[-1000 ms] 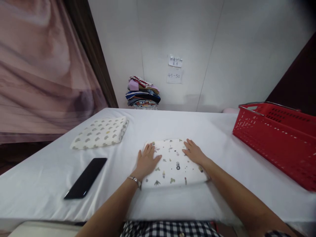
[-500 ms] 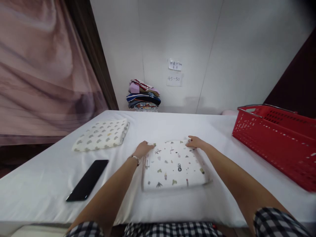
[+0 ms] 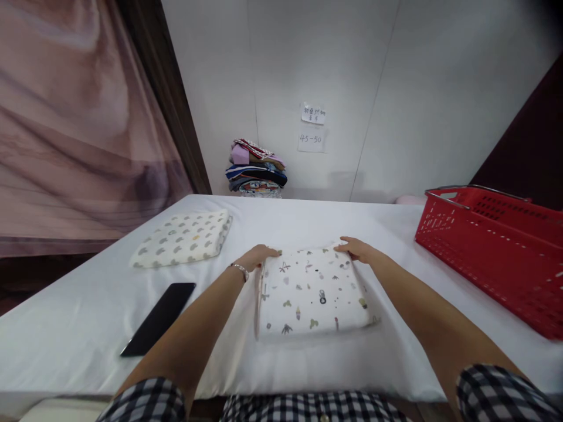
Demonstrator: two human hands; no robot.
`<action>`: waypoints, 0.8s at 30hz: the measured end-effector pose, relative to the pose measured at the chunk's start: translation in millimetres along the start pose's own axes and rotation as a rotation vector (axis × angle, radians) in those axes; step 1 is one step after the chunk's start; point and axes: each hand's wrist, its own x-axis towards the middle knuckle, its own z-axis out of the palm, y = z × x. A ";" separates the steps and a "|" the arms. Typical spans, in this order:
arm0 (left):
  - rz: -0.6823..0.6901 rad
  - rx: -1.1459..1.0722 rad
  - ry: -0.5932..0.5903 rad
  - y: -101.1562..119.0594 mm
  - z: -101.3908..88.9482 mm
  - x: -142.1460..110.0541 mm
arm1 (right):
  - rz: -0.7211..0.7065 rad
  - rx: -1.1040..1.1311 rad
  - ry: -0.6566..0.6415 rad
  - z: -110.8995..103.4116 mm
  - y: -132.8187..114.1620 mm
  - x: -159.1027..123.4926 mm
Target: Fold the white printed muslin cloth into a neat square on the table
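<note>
In front of me on the white-covered table [image 3: 303, 220] lies a folded white cloth [image 3: 308, 299] with small printed plants and shapes. My left hand [image 3: 259, 256] grips its far left corner, thumb on top and the other fingers hidden at the side. At the far right corner, my right hand [image 3: 355, 248] pinches the cloth between thumb and fingers. Another folded cloth [image 3: 185, 239], cream with grey mouse-head shapes, lies at the left, apart from both hands.
A black phone [image 3: 159, 319] lies left of my left forearm. On the right stands a red plastic basket [image 3: 488, 252] with a metal handle. Folded garments [image 3: 255, 170] are stacked beyond the far edge, by the wall with paper signs [image 3: 312, 139]. A pink curtain [image 3: 79, 129] hangs at left.
Both hands have shifted slightly away from me at the far corners, still holding the white cloth. The cloth itself appears almost in the same place, and the view has moved a little.
</note>
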 end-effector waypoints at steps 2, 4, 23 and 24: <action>0.032 -0.067 -0.014 1.4 -2.2 -5.6 | -0.040 0.046 -0.008 -0.5 -5.1 -10.8; 0.071 -0.128 -0.011 5.5 -7.6 -11.6 | -0.091 0.103 -0.029 -4.8 -13.7 -22.5; 0.935 0.682 0.362 -43.5 16.3 -71.6 | -0.947 -0.695 0.338 9.8 43.9 -84.7; 0.940 0.696 0.345 -59.1 27.5 -71.6 | -0.928 -0.726 0.295 18.0 61.0 -84.9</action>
